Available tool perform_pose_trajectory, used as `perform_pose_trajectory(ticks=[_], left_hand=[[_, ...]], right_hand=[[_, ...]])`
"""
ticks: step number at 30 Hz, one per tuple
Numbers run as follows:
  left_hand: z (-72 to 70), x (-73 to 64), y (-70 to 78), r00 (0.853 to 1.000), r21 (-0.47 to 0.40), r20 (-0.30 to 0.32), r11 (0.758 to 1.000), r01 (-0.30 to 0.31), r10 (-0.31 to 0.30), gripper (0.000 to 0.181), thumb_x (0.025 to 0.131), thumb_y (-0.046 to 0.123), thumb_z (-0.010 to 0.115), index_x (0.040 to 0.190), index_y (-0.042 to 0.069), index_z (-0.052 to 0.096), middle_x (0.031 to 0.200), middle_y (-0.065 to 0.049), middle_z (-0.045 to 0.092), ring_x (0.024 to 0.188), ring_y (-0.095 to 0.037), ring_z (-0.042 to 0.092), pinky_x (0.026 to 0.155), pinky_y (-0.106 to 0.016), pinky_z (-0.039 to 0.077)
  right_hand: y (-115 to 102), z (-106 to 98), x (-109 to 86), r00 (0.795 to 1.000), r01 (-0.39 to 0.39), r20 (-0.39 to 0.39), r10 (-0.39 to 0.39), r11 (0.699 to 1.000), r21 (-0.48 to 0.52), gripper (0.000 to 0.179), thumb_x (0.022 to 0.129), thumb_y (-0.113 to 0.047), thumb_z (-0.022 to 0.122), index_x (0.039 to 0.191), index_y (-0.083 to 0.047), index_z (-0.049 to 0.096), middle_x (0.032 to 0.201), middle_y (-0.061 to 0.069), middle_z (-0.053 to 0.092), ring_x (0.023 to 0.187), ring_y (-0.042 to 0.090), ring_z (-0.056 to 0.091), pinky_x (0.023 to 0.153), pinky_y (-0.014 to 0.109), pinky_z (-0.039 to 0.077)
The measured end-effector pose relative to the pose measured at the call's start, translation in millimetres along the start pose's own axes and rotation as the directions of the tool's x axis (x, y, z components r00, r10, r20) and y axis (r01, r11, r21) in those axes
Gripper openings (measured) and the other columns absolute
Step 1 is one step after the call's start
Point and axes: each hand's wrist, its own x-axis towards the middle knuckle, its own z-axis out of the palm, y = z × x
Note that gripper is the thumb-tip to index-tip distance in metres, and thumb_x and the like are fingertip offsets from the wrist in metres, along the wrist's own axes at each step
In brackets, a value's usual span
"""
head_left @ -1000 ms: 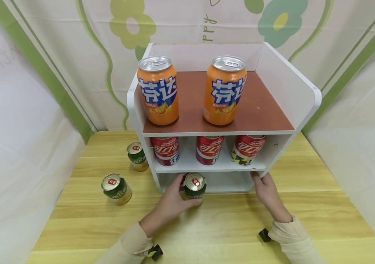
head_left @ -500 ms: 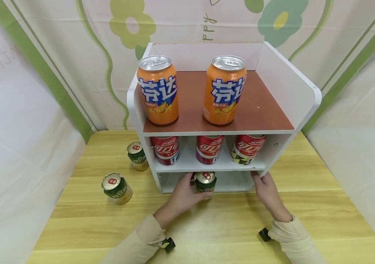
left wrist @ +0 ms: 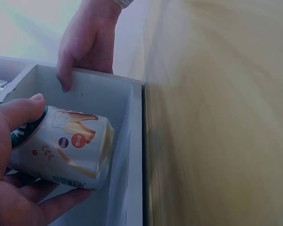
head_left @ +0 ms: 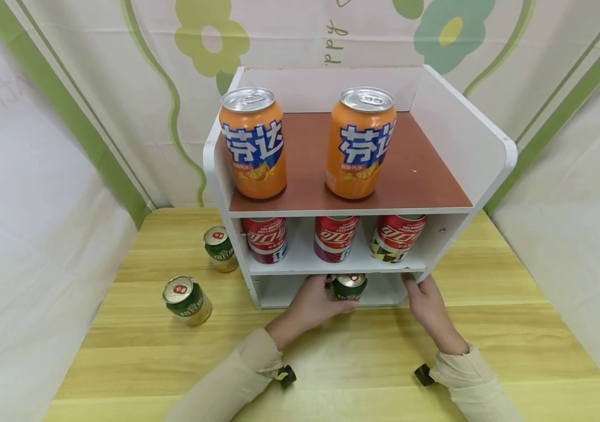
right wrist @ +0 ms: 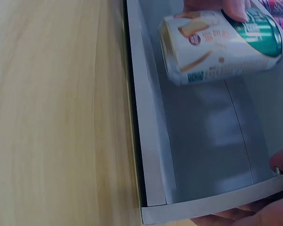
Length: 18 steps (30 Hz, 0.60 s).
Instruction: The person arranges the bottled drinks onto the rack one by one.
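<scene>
My left hand (head_left: 310, 303) grips a green, white and gold drink can (head_left: 350, 288) at the mouth of the bottom compartment of a white shelf unit (head_left: 463, 140). In the left wrist view the thumb and fingers wrap the can (left wrist: 68, 146), whose base end points into the compartment beside its floor panel. The right wrist view shows bare floor under the can (right wrist: 221, 44). On the unit's right side my right hand (head_left: 429, 308) holds the lower side panel, thumb inside and the other fingers outside, as the right wrist view shows of that hand (right wrist: 266, 207).
Two similar green-and-gold cans, a nearer can (head_left: 188, 302) and a farther can (head_left: 220, 251), stand on the wooden table (head_left: 136, 357) left of the unit. Three red cans (head_left: 336, 240) line the middle shelf. Two orange cans (head_left: 251, 146) stand on top.
My left hand has carried the can rightward and slightly deeper, beneath the middle shelf's edge. The right hand has stayed at the side panel.
</scene>
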Motion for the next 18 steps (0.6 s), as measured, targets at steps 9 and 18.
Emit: perform_pose_trajectory(ticks=[9, 18], left_hand=[[14.6, 11.2, 7.1, 0.999, -0.052, -0.001, 0.998, -0.043, 0.043, 0.083, 0.080, 0.020, 0.089, 0.149, 0.010, 0.044, 0.142, -0.007, 0.057, 0.130, -0.023, 0.055, 0.109, -0.034, 0.047], [28.5, 24.7, 8.4, 0.993, -0.017, 0.018, 0.993, -0.116, 0.117, 0.085, 0.080, 0.021, 0.090, 0.151, 0.013, 0.043, 0.144, -0.003, 0.056, 0.132, -0.015, 0.052, 0.111, -0.027, 0.044]], right_hand=[[0.1, -1.0, -0.4, 1.000, 0.013, -0.001, -0.013, 1.000, -0.015, 0.054, 0.112, -0.025, 0.036, 0.158, 0.001, 0.025, 0.159, 0.025, 0.033, 0.146, 0.042, 0.029, 0.114, 0.068, 0.028], [2.2, -0.1, -1.3, 1.000, 0.022, -0.002, -0.022, 1.000, -0.011, 0.055, 0.112, -0.023, 0.037, 0.159, 0.001, 0.025, 0.159, 0.026, 0.032, 0.146, 0.043, 0.028, 0.114, 0.068, 0.028]])
